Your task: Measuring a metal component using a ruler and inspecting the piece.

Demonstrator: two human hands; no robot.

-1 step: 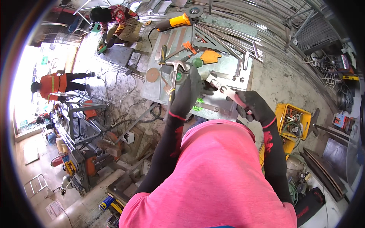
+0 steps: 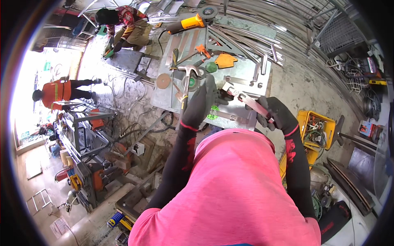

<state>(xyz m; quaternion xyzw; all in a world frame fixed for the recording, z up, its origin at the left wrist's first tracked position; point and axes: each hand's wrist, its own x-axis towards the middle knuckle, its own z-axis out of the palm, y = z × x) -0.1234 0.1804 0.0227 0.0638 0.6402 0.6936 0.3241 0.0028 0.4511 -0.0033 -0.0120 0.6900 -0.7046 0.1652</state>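
My right hand (image 2: 276, 115), in a black glove, is closed on a shiny flat metal strip (image 2: 252, 102). The strip slants up and left, and a notch or hole shows near its far end. Close by that end is my gloved left hand (image 2: 201, 102), fingers apart, with nothing visible in them; its palm side is partly hidden. A claw hammer (image 2: 186, 80) lies beside my left hand on the metal-topped table (image 2: 164, 96). Just beyond that hand sits a grinder disc with a green centre (image 2: 192, 82). Another metal strip (image 2: 225, 115) rests under my hands.
A yellow angle grinder (image 2: 191, 23), an orange-handled tool (image 2: 202, 51) and long metal bars (image 2: 238, 39) lie farther back on the table. To the right stands a yellow crate (image 2: 303, 127) with cables. Two other people (image 2: 55, 93) (image 2: 131, 26) are at the left.
The strip in my right hand has turned slightly, so its face catches the light differently. My left hand has barely shifted.
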